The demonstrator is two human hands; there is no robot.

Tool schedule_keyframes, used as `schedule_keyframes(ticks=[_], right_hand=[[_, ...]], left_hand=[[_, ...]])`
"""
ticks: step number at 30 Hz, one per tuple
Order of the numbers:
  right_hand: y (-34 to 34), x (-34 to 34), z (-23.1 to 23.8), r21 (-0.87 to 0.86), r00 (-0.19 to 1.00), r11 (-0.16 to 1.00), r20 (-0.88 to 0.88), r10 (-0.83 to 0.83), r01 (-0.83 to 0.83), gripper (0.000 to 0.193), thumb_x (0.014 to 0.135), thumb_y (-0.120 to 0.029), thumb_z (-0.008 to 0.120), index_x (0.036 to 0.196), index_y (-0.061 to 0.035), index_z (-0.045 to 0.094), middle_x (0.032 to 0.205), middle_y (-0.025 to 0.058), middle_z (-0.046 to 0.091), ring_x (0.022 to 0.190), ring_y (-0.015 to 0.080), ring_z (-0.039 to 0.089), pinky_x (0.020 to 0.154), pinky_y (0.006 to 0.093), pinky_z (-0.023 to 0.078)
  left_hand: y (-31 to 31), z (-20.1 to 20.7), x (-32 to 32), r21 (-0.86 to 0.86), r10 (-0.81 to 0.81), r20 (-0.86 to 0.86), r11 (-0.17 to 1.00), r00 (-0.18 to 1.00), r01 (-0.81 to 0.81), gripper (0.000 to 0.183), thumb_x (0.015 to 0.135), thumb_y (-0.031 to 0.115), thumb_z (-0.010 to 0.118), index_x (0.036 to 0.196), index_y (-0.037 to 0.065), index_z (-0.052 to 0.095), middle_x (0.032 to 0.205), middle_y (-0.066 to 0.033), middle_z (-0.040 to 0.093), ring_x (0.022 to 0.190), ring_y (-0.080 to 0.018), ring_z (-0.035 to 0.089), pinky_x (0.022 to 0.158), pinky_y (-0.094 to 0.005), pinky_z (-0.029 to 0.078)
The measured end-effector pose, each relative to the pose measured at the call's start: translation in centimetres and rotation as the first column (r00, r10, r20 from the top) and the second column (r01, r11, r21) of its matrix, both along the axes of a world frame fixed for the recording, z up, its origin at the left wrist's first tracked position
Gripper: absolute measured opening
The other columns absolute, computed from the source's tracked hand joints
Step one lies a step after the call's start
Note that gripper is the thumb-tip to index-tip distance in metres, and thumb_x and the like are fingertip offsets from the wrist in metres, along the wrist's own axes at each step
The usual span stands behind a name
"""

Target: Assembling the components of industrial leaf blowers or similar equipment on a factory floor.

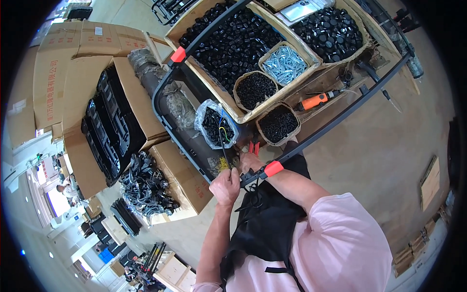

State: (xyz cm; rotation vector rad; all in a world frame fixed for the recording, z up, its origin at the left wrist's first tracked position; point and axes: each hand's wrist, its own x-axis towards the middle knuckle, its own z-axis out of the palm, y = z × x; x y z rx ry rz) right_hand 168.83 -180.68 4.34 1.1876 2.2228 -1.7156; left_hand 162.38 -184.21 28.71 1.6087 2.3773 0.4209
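My left hand [225, 187] is closed in a fist around a black cable [224, 155], which rises from the fist and ends in blue and yellow-green wires over a plastic-lined tub of small black parts [217, 127]. Close by on the right, my right hand [250, 161] is closed about the handles of red-handled pliers [254, 148]; its fingers are partly hidden. A black rectangular frame [335, 113] with red corner pieces surrounds the work area, and its near corner passes beside both hands. Under that corner dangles a thin black cord [254, 194].
Beyond the hands stands a large box of black caps [228, 41], with tubs of black screws [278, 124] and silver screws [284, 64]. An orange power screwdriver [314, 101] lies on the wooden ledge. At left are cartons holding black plastic panels [111, 121] and bundled cables [146, 182].
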Motion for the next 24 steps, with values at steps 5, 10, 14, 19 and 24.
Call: schedule_keyframes(ticks=[5,10,14,19,24], right_hand=[[0.0,0.0,2.1,-0.052,0.984,0.996,0.166,-0.063,0.072,0.023,0.076,-0.021,0.074,0.092,-0.0048,0.078,0.105,0.0185,0.078,0.099,0.0369,0.076,0.088,0.0487,0.06],[1.3,1.7,4.7,0.214,0.998,0.975,0.002,0.062,-0.061,0.034,0.081,-0.021,0.067,0.109,-0.0017,0.071,0.098,0.0135,0.075,0.099,0.0294,0.074,0.081,0.047,0.058],[2.7,0.5,5.8,0.315,0.985,0.948,0.173,-0.003,-0.052,0.036,0.081,-0.021,0.067,0.112,-0.0032,0.069,0.097,0.0109,0.074,0.097,0.0258,0.072,0.077,0.0445,0.056],[3.9,1.7,6.8,0.254,0.952,0.923,0.179,0.25,-0.29,0.027,0.085,-0.02,0.067,0.107,-0.0056,0.072,0.097,0.0137,0.077,0.092,0.0316,0.076,0.076,0.044,0.06],[5.2,2.3,6.9,0.406,0.986,0.911,0.108,-0.131,0.076,0.02,0.086,-0.015,0.063,0.088,-0.0045,0.079,0.095,0.0192,0.078,0.094,0.0375,0.077,0.081,0.0466,0.061]], left_hand=[[-0.2,0.1,-0.2,0.006,0.016,0.012,1.0,1.0,-0.016,0.04,0.096,0.028,0.071,0.066,0.005,0.058,0.063,-0.0188,0.059,0.055,-0.0401,0.06,0.053,-0.0484,0.046],[-0.2,0.4,-0.3,0.008,-0.011,0.021,1.0,1.0,0.011,0.039,0.096,0.027,0.071,0.066,0.006,0.058,0.065,-0.0172,0.06,0.058,-0.0387,0.062,0.055,-0.0477,0.048],[-0.2,0.3,-0.4,0.019,-0.01,0.033,1.0,0.999,0.009,0.038,0.095,0.026,0.072,0.066,0.006,0.058,0.065,-0.017,0.06,0.059,-0.0384,0.063,0.056,-0.0475,0.048],[-0.4,0.5,-0.6,0.021,-0.013,0.027,1.0,1.0,0.013,0.036,0.094,0.024,0.073,0.066,0.006,0.058,0.065,-0.0163,0.061,0.059,-0.038,0.063,0.056,-0.0473,0.049],[-0.5,0.5,-0.5,0.058,-0.029,0.042,0.998,0.999,0.026,0.037,0.094,0.024,0.073,0.066,0.005,0.058,0.065,-0.0166,0.06,0.059,-0.0382,0.063,0.056,-0.0472,0.048]])
